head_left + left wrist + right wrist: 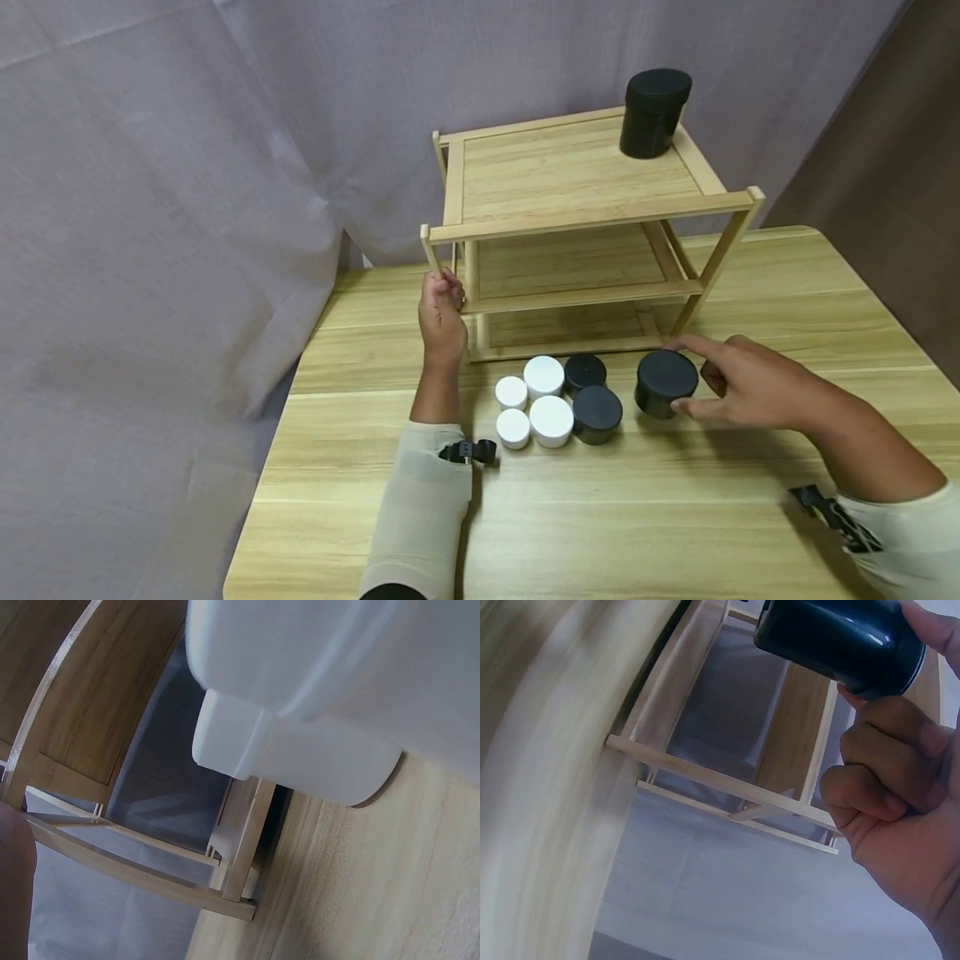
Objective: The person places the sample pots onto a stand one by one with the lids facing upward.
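Note:
A three-tier wooden rack (592, 218) stands on the table, and my left hand (442, 321) grips its front left post. Between thumb and index finger, my right hand (757, 387) pinches a round black lidded jar (666, 379) by its top, to the right of the other jars. In the right wrist view this jar (840, 641) hangs in the pinch while the remaining fingers curl into the palm. Two more black jars (597, 410) sit beside several white jars (551, 419) in front of the rack. A taller black jar (651, 117) is on the rack's top shelf, at the back right.
The wooden table (360, 475) reaches forward under the rack. Grey cloth (225, 208) hangs behind and to the left. Close to the left wrist camera, white jars (300, 750) fill much of the view. A brown surface (892, 192) borders the right side.

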Available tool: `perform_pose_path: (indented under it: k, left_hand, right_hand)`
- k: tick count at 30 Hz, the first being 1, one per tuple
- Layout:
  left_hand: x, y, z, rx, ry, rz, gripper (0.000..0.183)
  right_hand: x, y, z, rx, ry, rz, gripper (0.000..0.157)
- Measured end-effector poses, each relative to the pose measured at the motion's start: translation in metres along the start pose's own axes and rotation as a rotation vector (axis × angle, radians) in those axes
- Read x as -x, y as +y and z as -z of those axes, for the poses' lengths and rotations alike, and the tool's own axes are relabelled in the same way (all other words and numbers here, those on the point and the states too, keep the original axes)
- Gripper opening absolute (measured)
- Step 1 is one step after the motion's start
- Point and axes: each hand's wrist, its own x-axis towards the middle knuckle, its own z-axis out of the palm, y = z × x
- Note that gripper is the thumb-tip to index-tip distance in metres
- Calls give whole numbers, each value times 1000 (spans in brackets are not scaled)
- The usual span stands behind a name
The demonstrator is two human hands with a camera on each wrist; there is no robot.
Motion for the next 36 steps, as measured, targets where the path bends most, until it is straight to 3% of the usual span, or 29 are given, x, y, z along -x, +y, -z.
perform_pose_path:
  k: [5, 14, 26, 36]
  left_hand:
    - [0, 1, 0, 8, -3, -7, 92]
    - [-1, -1, -1, 17, -9, -26, 91]
    - [-2, 0, -3, 23, 10, -4, 94]
    - [1, -2, 0, 14, -4, 2, 89]
  right_hand:
    - [-2, -6, 6, -15, 25, -20, 63]
    - [-4, -19, 21, -70, 10, -186, 65]
    - [-9, -27, 39, -233, 87, -216, 68]
    - [-13, -42, 72, -278, 129, -256, 66]
